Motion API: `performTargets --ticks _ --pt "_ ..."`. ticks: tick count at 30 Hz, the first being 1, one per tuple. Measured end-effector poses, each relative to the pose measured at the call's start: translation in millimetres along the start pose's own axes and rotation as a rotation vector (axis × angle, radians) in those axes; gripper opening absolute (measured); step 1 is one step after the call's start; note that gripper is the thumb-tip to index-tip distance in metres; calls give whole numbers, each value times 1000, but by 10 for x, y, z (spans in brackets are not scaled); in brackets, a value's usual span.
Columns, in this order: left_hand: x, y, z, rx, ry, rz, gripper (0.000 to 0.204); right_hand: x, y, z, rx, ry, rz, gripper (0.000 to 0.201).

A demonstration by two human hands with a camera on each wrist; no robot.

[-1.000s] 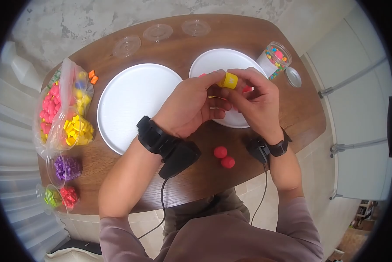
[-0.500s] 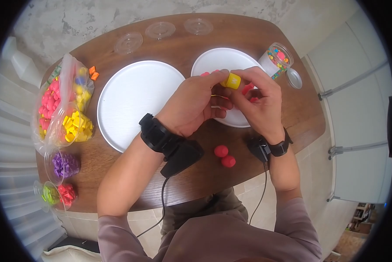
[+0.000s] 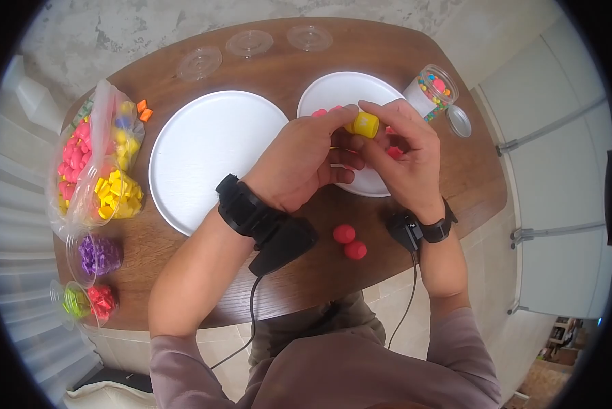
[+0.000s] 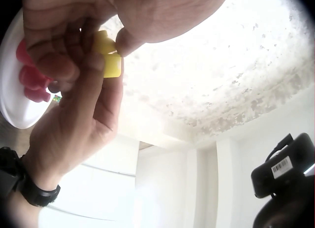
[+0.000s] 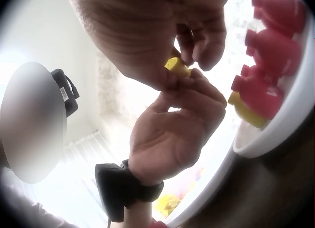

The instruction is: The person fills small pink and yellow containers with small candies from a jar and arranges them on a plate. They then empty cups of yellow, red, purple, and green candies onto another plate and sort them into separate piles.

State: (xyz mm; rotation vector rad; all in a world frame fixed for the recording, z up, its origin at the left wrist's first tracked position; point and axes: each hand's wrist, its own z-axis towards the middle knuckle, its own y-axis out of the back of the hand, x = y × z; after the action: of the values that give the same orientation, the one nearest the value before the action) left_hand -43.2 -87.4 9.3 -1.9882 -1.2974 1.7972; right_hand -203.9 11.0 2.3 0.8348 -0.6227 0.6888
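Above the right white plate (image 3: 347, 83), both hands meet at a small yellow bottle-shaped piece (image 3: 366, 125). The left hand (image 3: 295, 160) pinches its narrow end between thumb and finger. Thumb and index finger of the right hand (image 3: 413, 160) grip the wider body. In the left wrist view the yellow piece (image 4: 112, 66) shows a narrower part and a wider part with a thin gap at one side. Several pink bottle-shaped pieces (image 5: 263, 94) and a yellow one (image 5: 247, 112) lie on the plate, partly hidden by the hands in the head view.
Two pink pieces (image 3: 349, 243) lie near the table's front edge. A larger white plate (image 3: 204, 157) sits left. Bags of pink and yellow pieces (image 3: 74, 160) and cups of purple (image 3: 101, 255), green and red bits line the left edge. A jar (image 3: 432, 92) stands back right; clear lids (image 3: 249, 43) lie behind.
The yellow piece has turned a little between the fingers, and its white mark now faces less toward the head view. Both hands stay in nearly the same place.
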Motion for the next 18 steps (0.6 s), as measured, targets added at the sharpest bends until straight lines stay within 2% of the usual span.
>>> performTargets --ticks 13,16,18 --pt "10 2 12 23 -20 -18 35 6 -17 3 31 -59 74 46" --pt "5 9 14 32 -11 -24 33 10 -10 1 15 -60 179 44" --pt "-6 8 6 31 -7 -42 32 31 13 -2 32 -132 294 42"
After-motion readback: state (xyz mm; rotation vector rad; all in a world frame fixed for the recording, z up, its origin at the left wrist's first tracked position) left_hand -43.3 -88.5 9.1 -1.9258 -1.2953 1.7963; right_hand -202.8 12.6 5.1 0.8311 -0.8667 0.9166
